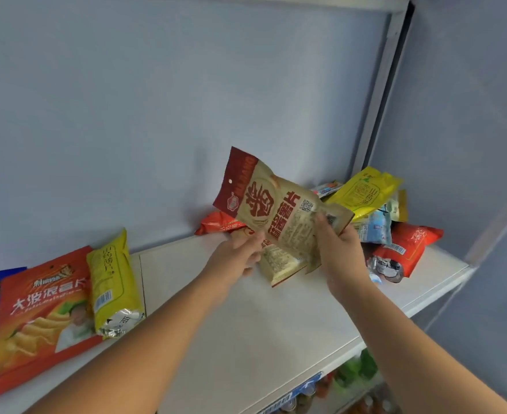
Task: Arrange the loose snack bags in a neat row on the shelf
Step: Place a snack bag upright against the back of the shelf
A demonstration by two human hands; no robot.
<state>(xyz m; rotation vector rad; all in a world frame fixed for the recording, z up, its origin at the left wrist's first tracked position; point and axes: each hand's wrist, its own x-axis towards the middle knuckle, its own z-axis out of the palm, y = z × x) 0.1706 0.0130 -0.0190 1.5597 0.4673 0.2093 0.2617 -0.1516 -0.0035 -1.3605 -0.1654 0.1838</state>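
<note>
Both hands hold a beige and dark red chip bag (pixel 279 212) in the air above the white shelf (pixel 246 324). The right hand (pixel 340 252) grips its lower end at 4 o'clock; the left hand (pixel 236 258) pinches its edge at 7 o'clock. A second beige bag (pixel 279 264) lies just under it. A pile of loose bags (pixel 392 222) lies at 3 o'clock, and an orange chip bag (pixel 41 318) and a yellow bag (pixel 113 282) lie side by side at 9 o'clock.

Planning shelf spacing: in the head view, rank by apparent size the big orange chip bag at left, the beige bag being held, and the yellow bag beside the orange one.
1. Orange chip bag, though it lies nearest the camera.
2. Beige bag.
3. Yellow bag, seen edge-on, so unsure.
</note>
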